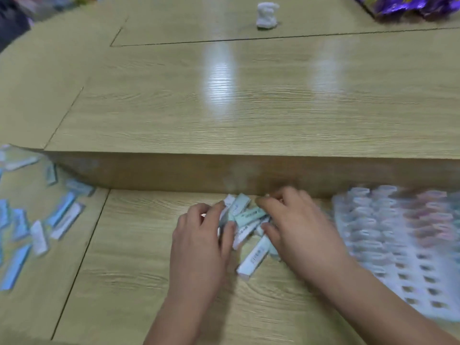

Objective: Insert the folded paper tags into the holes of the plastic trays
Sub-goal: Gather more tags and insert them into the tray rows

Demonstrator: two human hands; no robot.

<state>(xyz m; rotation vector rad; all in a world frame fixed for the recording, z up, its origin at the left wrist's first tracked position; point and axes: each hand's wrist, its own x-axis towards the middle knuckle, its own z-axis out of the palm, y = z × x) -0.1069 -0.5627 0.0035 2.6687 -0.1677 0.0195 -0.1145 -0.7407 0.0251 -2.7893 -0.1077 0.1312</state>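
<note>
A small heap of folded paper tags [245, 221], pale green and white, lies on the lower table surface between my hands. My left hand [201, 237] curls its fingers round the left side of the heap. My right hand [296, 225] curls over the right side, fingers and thumb on the tags. One white tag [254, 260] sticks out toward me. The white plastic tray [408, 265] lies to the right, blurred; its far rows hold inserted tags and its near rows show open holes.
More loose tags [39, 227] are scattered at the left on the lower surface. A raised wooden table step [249, 170] runs across just behind the hands. A white crumpled object [266, 14] and purple packaging [408, 6] sit far back.
</note>
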